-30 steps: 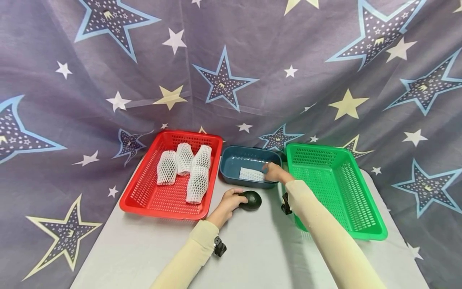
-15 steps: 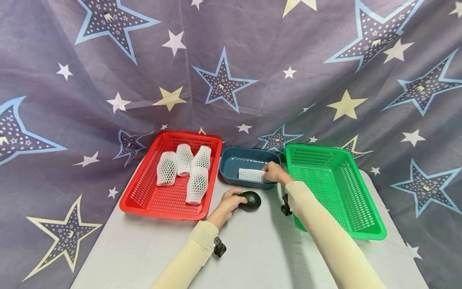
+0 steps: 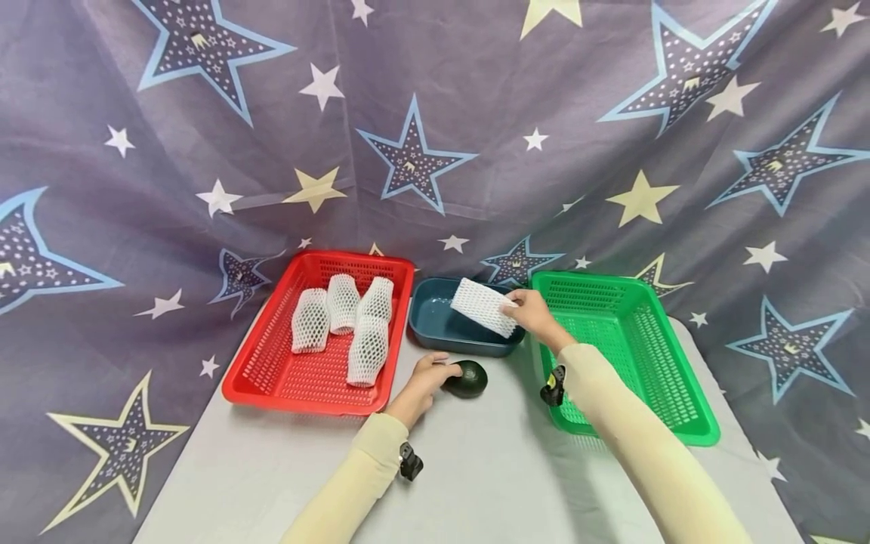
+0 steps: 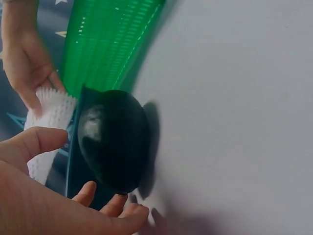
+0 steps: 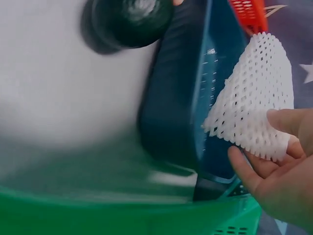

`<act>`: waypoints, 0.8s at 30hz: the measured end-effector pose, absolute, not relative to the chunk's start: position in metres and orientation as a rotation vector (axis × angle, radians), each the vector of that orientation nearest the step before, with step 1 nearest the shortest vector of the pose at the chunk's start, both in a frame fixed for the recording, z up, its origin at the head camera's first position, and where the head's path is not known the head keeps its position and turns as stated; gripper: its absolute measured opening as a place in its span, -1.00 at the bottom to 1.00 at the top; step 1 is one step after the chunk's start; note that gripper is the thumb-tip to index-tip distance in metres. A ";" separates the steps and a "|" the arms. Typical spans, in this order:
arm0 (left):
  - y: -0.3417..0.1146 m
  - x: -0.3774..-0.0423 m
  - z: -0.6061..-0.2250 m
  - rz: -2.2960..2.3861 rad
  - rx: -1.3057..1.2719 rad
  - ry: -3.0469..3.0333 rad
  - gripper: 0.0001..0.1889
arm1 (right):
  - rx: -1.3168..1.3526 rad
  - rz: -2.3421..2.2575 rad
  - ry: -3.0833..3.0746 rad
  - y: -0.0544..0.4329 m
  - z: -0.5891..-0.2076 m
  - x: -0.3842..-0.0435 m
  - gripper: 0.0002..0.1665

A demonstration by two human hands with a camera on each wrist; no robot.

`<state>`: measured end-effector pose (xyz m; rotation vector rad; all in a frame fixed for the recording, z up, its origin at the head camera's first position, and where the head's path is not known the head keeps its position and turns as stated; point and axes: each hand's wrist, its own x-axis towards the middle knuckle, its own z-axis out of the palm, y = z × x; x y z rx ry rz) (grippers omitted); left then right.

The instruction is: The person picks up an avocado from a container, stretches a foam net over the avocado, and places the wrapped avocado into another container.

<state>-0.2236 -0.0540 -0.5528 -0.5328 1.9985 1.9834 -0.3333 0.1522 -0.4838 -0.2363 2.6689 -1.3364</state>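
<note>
A dark green avocado [image 3: 467,379] lies on the table in front of the blue bin [image 3: 435,338]. My left hand [image 3: 423,385] holds its left end, thumb to one side and fingers to the other. Above the blue bin, my right hand [image 3: 538,316] pinches a flat white foam net sleeve [image 3: 484,306] by one end, thumb on top and fingers beneath. In the right wrist view the foam net sleeve [image 5: 257,93] hangs tilted over the bin's opening. The left wrist view shows the avocado [image 4: 115,139] large and glossy, with my left fingers [image 4: 117,208] at its near end.
To the left stands a red basket [image 3: 238,393] with several objects in white foam nets [image 3: 368,351]. A green basket [image 3: 707,434] stands on the right, close beside the blue bin. A star-patterned curtain [image 3: 272,151] hangs behind the table.
My right hand has lifted the foam net sleeve out of the blue bin and tilted it. The left hand stays at the avocado. The head view has shifted slightly.
</note>
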 end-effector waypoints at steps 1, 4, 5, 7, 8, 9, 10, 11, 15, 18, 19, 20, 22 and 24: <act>-0.054 -0.224 -0.551 1.980 -0.533 2.005 -0.35 | -0.216 -1.371 2.647 0.154 -0.482 -0.332 -0.77; -0.054 -0.224 -0.544 1.993 -0.520 2.021 -0.35 | -0.136 -1.457 2.567 0.157 -0.477 -0.326 -0.73; -0.054 -0.224 -0.541 2.003 -0.513 2.025 -0.34 | -0.122 -1.479 2.545 0.158 -0.475 -0.323 -0.70; -0.054 -0.225 -0.533 2.034 -0.498 2.023 -0.32 | -0.106 -1.519 2.502 0.160 -0.470 -0.317 -0.67; -0.054 -0.226 -0.528 2.054 -0.489 2.014 -0.31 | -0.113 -1.539 2.482 0.162 -0.468 -0.313 -0.65; -0.055 -0.227 -0.523 2.078 -0.476 2.003 -0.29 | -0.119 -1.562 2.460 0.163 -0.465 -0.310 -0.65; -0.055 -0.228 -0.518 2.107 -0.455 1.988 -0.27 | -0.135 -1.577 2.438 0.164 -0.463 -0.306 -0.64; -0.056 -0.230 -0.513 2.133 -0.435 1.972 -0.25 | -0.155 -1.597 2.411 0.165 -0.461 -0.302 -0.63; -0.060 -0.238 -0.498 2.251 -0.335 1.865 -0.21 | -0.243 -1.678 2.286 0.169 -0.455 -0.289 -0.63; -0.063 -0.243 -0.490 2.292 -0.268 1.780 -0.26 | -0.291 -1.718 2.211 0.171 -0.454 -0.281 -0.62; -0.063 -0.244 -0.488 2.287 -0.247 1.765 -0.29 | -0.296 -1.723 2.200 0.171 -0.454 -0.278 -0.61; -0.064 -0.245 -0.486 2.280 -0.224 1.751 -0.34 | -0.302 -1.729 2.188 0.171 -0.454 -0.275 -0.61; -0.064 -0.246 -0.485 2.270 -0.185 1.726 -0.43 | -0.294 -1.738 2.180 0.171 -0.455 -0.270 -0.59; -0.064 -0.246 -0.485 2.259 -0.165 1.713 -0.51 | -0.258 -1.760 2.170 0.170 -0.457 -0.266 -0.58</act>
